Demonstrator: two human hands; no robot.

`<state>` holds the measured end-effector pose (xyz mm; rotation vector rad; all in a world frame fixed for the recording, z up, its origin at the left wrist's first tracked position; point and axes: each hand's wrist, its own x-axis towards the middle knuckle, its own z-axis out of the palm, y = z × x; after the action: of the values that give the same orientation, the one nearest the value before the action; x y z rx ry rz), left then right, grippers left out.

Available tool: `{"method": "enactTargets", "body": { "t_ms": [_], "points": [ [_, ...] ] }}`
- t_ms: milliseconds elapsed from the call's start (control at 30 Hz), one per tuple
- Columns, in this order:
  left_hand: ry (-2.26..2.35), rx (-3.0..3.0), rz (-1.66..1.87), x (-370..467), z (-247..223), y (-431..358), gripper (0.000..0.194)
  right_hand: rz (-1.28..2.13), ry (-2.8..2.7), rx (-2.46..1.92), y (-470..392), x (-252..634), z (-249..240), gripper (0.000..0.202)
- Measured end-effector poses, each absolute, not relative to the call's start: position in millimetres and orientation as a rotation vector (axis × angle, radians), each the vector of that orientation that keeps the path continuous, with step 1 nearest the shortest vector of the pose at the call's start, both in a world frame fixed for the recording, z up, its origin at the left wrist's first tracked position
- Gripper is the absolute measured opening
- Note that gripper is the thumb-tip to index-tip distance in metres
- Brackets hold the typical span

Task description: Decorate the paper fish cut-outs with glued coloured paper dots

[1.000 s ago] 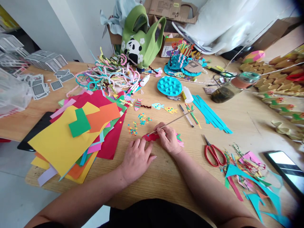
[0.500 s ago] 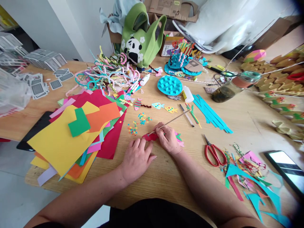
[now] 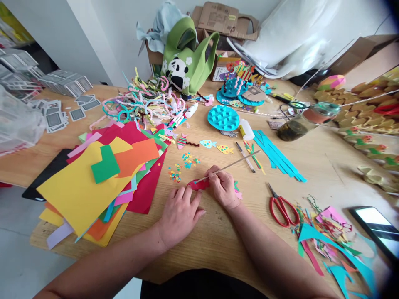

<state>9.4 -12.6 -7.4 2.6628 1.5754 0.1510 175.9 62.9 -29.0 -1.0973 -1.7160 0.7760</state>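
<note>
Thin stick (image 3: 238,163) in tight grip of right hand (image 3: 222,187), red paper (image 3: 199,185) seemingly under parted fingers of left hand (image 3: 179,214).

Toward the back we see a panda-print green bag (image 3: 199,62) — cardboard boxes (image 3: 216,18) behind it. To our left, loose cards (image 3: 54,119) lie near stacked cards (image 3: 66,84); to our right, we have a glass jar (image 3: 294,126) with dark contents and a phone (image 3: 377,228).
</note>
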Motion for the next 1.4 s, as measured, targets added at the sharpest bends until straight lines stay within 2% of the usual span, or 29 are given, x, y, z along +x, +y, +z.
{"method": "enactTargets", "body": {
  "t_ms": [433,833,1400],
  "points": [
    [1.586,2.640,0.188,10.1,-11.3,-13.4,0.047,0.743,-1.628,-1.194,69.1,169.8,-30.2,0.026],
    [1.579,2.616,0.193,9.6,-11.8,-11.4,0.047,0.530,-1.858,-1.198,107.0,151.0,1.5,0.023],
    [1.582,2.632,0.202,9.4,-14.7,-11.3,0.049,0.469,-1.962,-1.144,116.1,145.8,-22.0,0.018]
  ]
}}
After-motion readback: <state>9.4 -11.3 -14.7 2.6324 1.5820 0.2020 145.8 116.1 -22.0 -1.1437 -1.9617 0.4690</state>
